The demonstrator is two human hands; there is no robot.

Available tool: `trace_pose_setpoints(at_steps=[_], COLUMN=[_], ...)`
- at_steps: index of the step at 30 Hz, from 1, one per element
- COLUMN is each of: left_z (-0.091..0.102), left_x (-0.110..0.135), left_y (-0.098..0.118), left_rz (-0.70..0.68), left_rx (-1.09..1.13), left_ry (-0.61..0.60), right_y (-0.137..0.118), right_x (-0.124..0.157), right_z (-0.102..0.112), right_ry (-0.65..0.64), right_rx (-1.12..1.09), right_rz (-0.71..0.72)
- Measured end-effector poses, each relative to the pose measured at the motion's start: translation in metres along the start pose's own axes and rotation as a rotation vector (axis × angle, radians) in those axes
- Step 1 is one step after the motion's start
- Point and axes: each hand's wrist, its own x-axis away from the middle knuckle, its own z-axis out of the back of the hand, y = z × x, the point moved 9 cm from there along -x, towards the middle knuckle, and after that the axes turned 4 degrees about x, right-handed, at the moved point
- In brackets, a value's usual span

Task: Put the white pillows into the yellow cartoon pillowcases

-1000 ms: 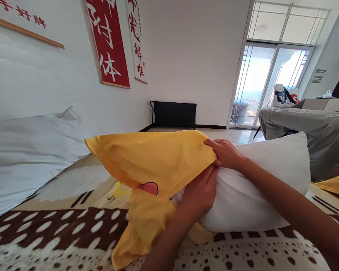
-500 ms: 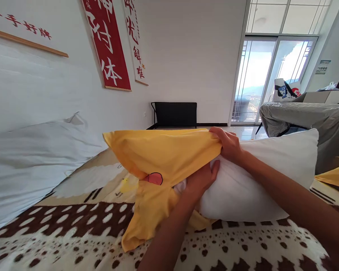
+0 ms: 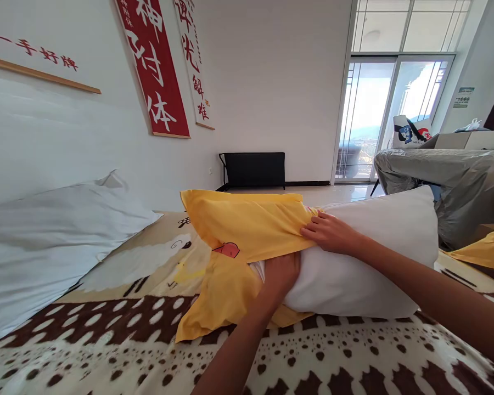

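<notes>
A white pillow lies across the bed, its left end inside a yellow pillowcase with a small red print. My right hand rests on top of the pillow and pinches the upper hem of the pillowcase. My left hand is closed on the lower edge of the pillowcase at the pillow's front, its fingertips tucked into the cloth. The pillow's left end is hidden inside the case.
The bed has a brown-and-cream spotted blanket. A second white pillow leans on the wall at left. Another yellow cloth lies at the right edge. A grey-covered sofa, a black bench and glass doors are beyond.
The yellow case has come down and further right over the pillow. Both hands dropped lower; the lifted flap now lies flatter on the pillow.
</notes>
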Motion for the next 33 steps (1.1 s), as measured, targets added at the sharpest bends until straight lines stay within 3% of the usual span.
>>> trace_pose_setpoints(at_steps=[3,5,9,12,17,21,24,27,29,31,33], left_z=[0.017,0.031,0.046,0.053,0.066,0.058,0.053,0.058,0.074,0.103,0.120], left_x=[0.032,0.040,0.007,-0.012,0.004,0.018,0.013,-0.009,-0.033,-0.066,-0.093], left_y=[0.046,0.060,0.019,0.004,0.026,0.043,0.050,0.050,0.043,0.018,-0.020], left_rz=[-0.262,-0.381,-0.150,-0.191,-0.349,-0.377,-0.386,-0.396,-0.373,-0.256,-0.092], left_rx=[-0.050,-0.126,-0.260,-0.189,-0.110,-0.140,-0.198,-0.174,-0.059,-0.023,-0.145], left_ry=[0.071,0.156,0.179,0.163,0.221,0.142,0.039,-0.192,-0.287,-0.195,-0.120], right_y=[0.006,0.001,-0.024,-0.027,0.028,0.065,0.077,0.080,0.082,0.085,0.089], right_x=[0.002,0.002,0.008,0.013,0.011,0.007,0.007,0.006,0.009,0.018,0.029], right_z=[0.002,0.008,0.036,0.051,0.042,0.009,-0.016,-0.019,-0.017,-0.015,-0.012], right_ry=[0.031,0.097,0.355,0.432,0.342,0.082,-0.148,-0.200,-0.181,-0.134,-0.037], right_rx=[-0.067,-0.102,-0.141,-0.118,-0.024,-0.144,-0.273,-0.293,-0.284,-0.281,-0.287], right_rz=[-0.076,-0.090,0.013,-0.023,-0.443,-0.660,-0.768,-0.812,-0.861,-0.954,-1.039])
